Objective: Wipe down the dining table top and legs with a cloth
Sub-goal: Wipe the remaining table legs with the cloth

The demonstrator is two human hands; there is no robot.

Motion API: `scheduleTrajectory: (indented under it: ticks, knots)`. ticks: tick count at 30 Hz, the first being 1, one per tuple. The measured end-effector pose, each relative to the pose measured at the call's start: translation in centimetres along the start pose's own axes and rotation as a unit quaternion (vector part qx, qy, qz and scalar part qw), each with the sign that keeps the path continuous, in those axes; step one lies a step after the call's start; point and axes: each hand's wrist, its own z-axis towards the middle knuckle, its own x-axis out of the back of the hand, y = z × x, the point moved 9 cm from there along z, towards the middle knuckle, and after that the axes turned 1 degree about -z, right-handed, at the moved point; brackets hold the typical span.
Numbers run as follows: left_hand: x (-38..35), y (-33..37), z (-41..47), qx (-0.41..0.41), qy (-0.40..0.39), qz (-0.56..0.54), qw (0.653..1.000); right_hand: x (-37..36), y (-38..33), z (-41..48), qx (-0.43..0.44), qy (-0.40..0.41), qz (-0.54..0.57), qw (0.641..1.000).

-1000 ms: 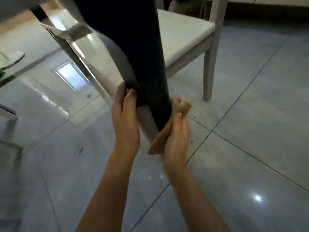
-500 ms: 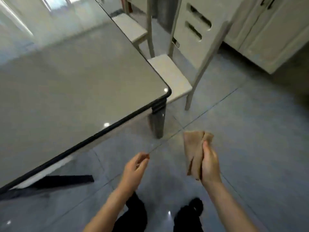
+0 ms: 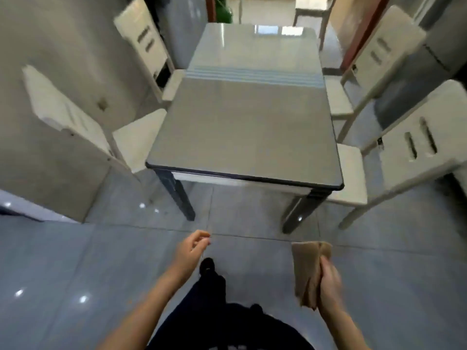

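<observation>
Both bare forearms reach up from the bottom of the frame. The left hand, lower centre, hangs with fingers loosely curled. The right hand, lower right, grips a folded cloth.

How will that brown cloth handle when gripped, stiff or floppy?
Likely floppy: the brown cloth bunches into folds where the right hand grips it. Probably light: one hand alone carries it. Slipping seems unlikely, with the fabric bunched in the grip.

A glossy grey rectangular dining table on dark legs stands on a shiny grey tiled floor. Cream wooden chairs stand on the floor along both long sides of the table.
</observation>
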Motion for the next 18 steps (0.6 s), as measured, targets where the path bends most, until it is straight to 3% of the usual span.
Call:
scheduleTrajectory:
  ticks: [7,11,15,18]
  knots:
    - [8.0,-10.4,-7.7,0.124,0.146,-0.064,0.979,-8.9,0.3,1.0,0.001,-0.109,-0.072,0.991]
    - [12.3,-15.2,-9.5,0.176,0.208,-0.090,0.958,-15.5,-0.3,0.7,0.010,-0.135,-0.054,0.989]
    - [16.3,-17.8,-8.9,0.208,0.214,-0.114,0.947,-21.5,-0.8,-0.9,0.029,-0.161,-0.068,0.984]
    - [19.9,-19.5,-6.1,0.208,0.179,-0.096,0.957,-25.1,0.8,-0.7,0.015,-0.132,-0.053,0.990]
